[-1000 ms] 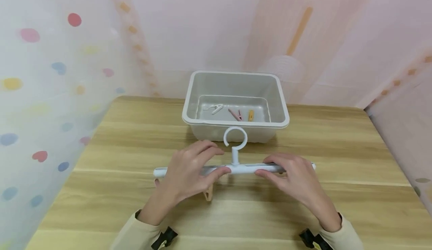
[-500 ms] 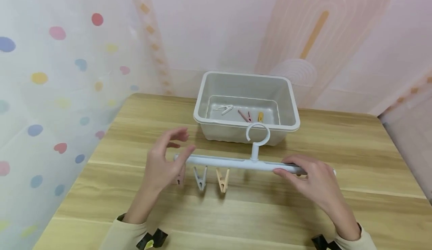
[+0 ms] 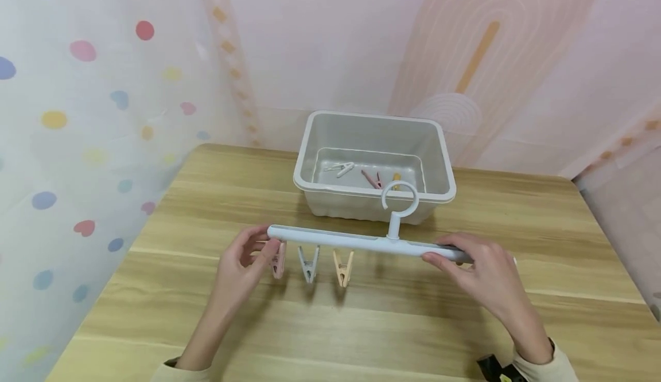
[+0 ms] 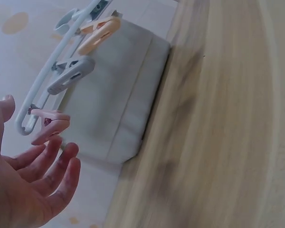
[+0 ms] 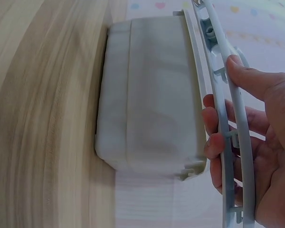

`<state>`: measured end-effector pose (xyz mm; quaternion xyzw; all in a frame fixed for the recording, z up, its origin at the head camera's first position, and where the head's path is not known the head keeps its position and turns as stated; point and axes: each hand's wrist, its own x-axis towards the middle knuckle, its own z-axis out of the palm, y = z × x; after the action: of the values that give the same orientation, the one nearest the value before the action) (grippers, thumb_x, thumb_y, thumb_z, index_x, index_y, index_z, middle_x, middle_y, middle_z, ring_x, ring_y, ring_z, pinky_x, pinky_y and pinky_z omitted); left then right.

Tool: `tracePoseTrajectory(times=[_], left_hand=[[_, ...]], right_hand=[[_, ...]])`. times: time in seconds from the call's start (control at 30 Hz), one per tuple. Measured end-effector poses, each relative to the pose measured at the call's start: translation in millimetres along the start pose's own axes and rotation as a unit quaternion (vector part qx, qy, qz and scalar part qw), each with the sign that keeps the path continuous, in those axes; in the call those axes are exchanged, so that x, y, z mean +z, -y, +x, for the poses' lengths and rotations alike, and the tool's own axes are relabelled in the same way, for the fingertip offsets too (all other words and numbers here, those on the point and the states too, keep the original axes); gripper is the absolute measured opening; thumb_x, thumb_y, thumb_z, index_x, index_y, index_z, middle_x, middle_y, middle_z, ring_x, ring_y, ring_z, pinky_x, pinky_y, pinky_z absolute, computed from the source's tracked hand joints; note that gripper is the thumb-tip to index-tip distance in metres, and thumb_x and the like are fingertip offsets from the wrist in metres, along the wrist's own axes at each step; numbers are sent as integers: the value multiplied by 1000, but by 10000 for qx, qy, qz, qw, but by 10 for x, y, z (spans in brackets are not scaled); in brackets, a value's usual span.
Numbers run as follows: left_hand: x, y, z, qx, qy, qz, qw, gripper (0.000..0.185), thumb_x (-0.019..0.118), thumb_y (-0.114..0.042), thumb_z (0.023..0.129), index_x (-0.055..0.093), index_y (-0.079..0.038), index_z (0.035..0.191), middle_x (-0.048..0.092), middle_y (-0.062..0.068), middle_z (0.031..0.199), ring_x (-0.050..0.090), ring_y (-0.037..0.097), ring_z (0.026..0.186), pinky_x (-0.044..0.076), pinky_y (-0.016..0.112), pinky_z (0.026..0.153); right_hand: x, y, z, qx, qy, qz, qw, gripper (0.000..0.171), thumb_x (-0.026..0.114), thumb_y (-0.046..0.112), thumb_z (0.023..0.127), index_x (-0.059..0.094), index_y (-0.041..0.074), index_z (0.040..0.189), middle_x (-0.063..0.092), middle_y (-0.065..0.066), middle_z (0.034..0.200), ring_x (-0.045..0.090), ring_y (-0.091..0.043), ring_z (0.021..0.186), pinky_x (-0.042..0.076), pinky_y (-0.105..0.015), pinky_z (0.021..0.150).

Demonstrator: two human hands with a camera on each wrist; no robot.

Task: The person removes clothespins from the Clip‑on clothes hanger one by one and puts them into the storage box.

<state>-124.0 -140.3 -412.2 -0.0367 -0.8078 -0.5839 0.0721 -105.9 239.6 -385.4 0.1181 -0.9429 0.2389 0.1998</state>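
Observation:
A white hanger bar (image 3: 356,241) with a ring hook (image 3: 399,198) hangs level above the wooden table (image 3: 361,324). Three clips dangle from its left half: pink (image 3: 279,259), grey (image 3: 308,263) and peach (image 3: 342,268). My right hand (image 3: 444,254) grips the bar right of the hook, fingers curled round its rails (image 5: 213,35). My left hand (image 3: 260,250) is at the bar's left end beside the pink clip (image 4: 50,127). Its fingers (image 4: 61,164) are loosely spread just under that clip and hold nothing.
A grey plastic bin (image 3: 310,141) stands behind the bar at the table's far middle, with several loose clips (image 3: 374,179) on its floor. A dotted curtain hangs at the left and a pink backdrop at the back. Bare wood lies in front of the hands.
My left hand let go of the bar's middle and moved to its left end by the pink clip. The bar rose and shifted right, so the three hanging clips now show.

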Motion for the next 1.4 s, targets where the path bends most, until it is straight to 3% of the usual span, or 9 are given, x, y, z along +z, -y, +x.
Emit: tracePoseTrajectory(times=[0.13, 0.27, 0.53, 0.67, 0.83, 1.03, 1.2, 1.4], left_hand=[[15, 24, -10, 72, 171, -216, 9996, 27, 63, -12, 99, 61, 2, 122, 68, -16, 99, 65, -1, 90, 57, 20, 74], [38, -6, -17, 126, 345, -439, 9984, 22, 64, -9, 97, 63, 3, 116, 71, -13, 93, 67, 2, 84, 58, 22, 70], [25, -69, -42, -604, 722, -662, 9934, 33, 69, -15, 95, 60, 1, 123, 73, -5, 98, 71, 6, 86, 61, 25, 77], [0, -53, -47, -795, 964, -836, 9886, 29, 69, -14, 95, 61, 5, 116, 73, -5, 97, 71, 8, 86, 61, 25, 77], [-31, -27, -72, -714, 1087, -1036, 9861, 19, 69, -9, 94, 62, 7, 102, 73, -6, 92, 71, 8, 85, 61, 24, 77], [-57, -21, -85, -588, 1055, -1068, 9869, 16, 69, -7, 93, 63, 6, 99, 72, -6, 90, 70, 5, 84, 60, 22, 78], [-58, -37, -72, -684, 989, -904, 9886, 21, 72, -12, 92, 64, 7, 99, 76, -4, 91, 74, 10, 88, 61, 24, 78], [-77, -44, -59, -364, 1039, -460, 9929, 21, 73, -14, 92, 67, 5, 100, 77, 15, 97, 76, 15, 88, 61, 24, 78]], right_hand=[[-11, 8, 8, 18, -3, -1, 10000, 22, 87, 38, 75, 77, 28, 91, 74, 13, 82, 51, -4, 60, 36, -21, 52], [-14, 7, 17, 27, -2, 13, 10000, 22, 87, 38, 75, 77, 27, 91, 73, 13, 80, 49, -2, 59, 36, -21, 52], [-23, 24, 22, 48, -64, 63, 9999, 22, 87, 37, 75, 77, 27, 91, 75, 11, 82, 50, 0, 61, 37, -22, 53], [-28, 28, 37, 2, -121, 50, 9999, 21, 87, 36, 74, 77, 27, 91, 74, 12, 81, 49, 0, 60, 37, -22, 52], [-28, 41, 42, 10, -93, 49, 9999, 21, 87, 37, 74, 77, 27, 89, 73, 14, 81, 49, 0, 61, 37, -22, 53], [-30, 49, 25, 6, -60, 78, 10000, 20, 87, 36, 75, 76, 27, 89, 73, 14, 81, 50, -1, 61, 38, -22, 54], [-46, 39, 17, 15, -41, 69, 10000, 20, 87, 35, 75, 76, 26, 89, 73, 13, 81, 53, -4, 61, 38, -22, 54], [-74, 14, 6, -7, -75, 3, 10000, 21, 88, 34, 74, 76, 25, 89, 73, 13, 81, 53, -4, 61, 38, -22, 54]])
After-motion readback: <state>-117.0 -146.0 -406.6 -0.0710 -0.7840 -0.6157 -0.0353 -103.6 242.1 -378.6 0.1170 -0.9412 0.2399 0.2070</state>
